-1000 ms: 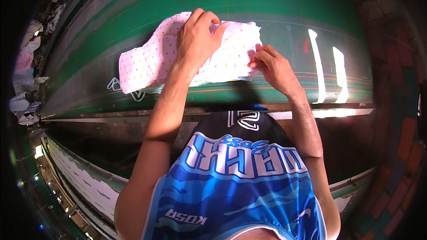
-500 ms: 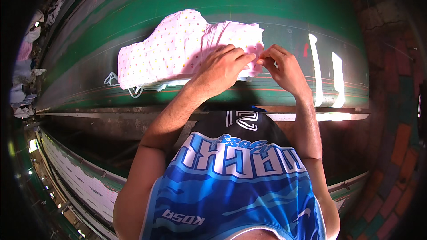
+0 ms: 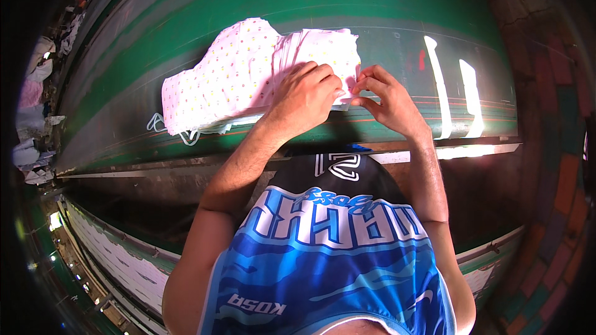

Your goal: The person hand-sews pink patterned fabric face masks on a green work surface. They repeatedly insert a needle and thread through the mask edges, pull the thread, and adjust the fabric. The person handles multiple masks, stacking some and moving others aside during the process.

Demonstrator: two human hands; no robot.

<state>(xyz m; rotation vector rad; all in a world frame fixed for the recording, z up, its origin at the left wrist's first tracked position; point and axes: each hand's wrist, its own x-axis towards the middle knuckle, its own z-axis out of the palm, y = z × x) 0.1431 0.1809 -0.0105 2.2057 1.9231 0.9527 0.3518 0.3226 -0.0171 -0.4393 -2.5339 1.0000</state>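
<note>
A stack of pink cloth pieces, dotted with small yellow and red spots, is laid on a green bench in the upper middle of the head view. The stack is spread lengthwise, with its left end fanned out toward the near edge of the bench and its right end showing many thin layers stacked on each other.

The left hand is placed on the right end of the stack, knuckles up, and its fingers are curled down onto the cloth; the edge of the cloth is pinched at the fingertips. The right hand is held just beside the left one, at the right corner of the stack, and its fingers are bent inward and closed on the same corner of cloth. The two hands are almost touching at the fingertips.

A white string is seen lying under the left end of the stack, near the bench edge. Two white painted marks are seen on the bench to the right of the hands, well apart from the cloth. A blue and black sleeveless shirt is worn by the person and fills the lower middle. More cloth pieces are seen heaped far to the left, blurred by the rim of the view.
</note>
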